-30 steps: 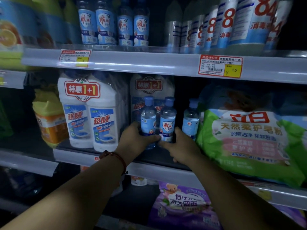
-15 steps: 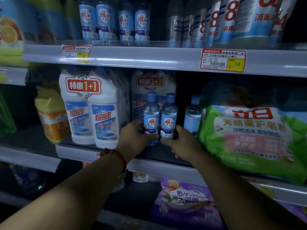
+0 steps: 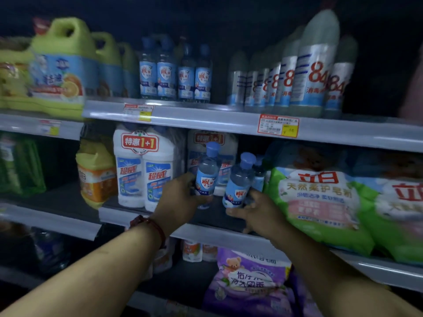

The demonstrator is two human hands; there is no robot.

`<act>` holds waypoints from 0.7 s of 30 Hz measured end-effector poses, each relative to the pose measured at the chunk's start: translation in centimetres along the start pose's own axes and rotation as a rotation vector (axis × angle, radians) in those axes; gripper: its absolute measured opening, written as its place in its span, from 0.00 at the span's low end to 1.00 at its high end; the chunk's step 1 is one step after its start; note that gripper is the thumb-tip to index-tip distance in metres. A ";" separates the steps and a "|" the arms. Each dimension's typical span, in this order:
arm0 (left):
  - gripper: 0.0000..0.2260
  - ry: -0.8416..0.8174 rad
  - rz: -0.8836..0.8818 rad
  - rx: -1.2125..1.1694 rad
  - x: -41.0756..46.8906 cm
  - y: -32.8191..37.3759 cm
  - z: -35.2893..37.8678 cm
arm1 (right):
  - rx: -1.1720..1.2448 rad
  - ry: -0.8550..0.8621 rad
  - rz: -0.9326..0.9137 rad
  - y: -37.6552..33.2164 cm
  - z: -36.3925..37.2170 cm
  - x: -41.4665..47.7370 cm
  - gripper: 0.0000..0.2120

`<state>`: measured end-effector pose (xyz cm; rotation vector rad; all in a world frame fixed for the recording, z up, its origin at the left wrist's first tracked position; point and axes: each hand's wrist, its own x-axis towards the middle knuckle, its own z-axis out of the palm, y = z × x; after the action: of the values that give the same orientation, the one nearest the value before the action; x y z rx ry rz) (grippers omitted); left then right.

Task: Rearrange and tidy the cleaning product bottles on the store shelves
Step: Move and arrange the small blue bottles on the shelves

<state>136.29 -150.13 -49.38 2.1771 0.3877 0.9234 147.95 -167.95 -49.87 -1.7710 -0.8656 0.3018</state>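
Left hand [image 3: 180, 200] around blue-capped bottle [image 3: 207, 171]

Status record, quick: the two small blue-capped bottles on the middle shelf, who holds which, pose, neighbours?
left hand: grips left bottle, about upright
right hand: grips right bottle, cap leaning right
third bottle: behind right bottle, partly hidden
left neighbour: white twin-pack
right neighbour: green bag
upper shelf: row of matching bottles
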 end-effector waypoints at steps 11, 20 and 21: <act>0.14 -0.033 0.047 -0.076 -4.6 6.1 -7.4 | -0.077 -0.058 -0.110 -8.6 0.0 -5.8 0.16; 0.10 0.078 0.086 -0.125 -3.3 10.9 -15.2 | 0.049 -0.041 -0.171 -16.9 0.0 -5.9 0.18; 0.10 0.090 0.079 -0.138 -2.8 11.4 -15.9 | 0.065 -0.026 -0.173 -17.9 -0.1 -5.5 0.18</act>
<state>122.90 -151.38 -34.95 2.0427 0.2746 1.0634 136.87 -169.15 -34.82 -1.6235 -1.0097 0.2372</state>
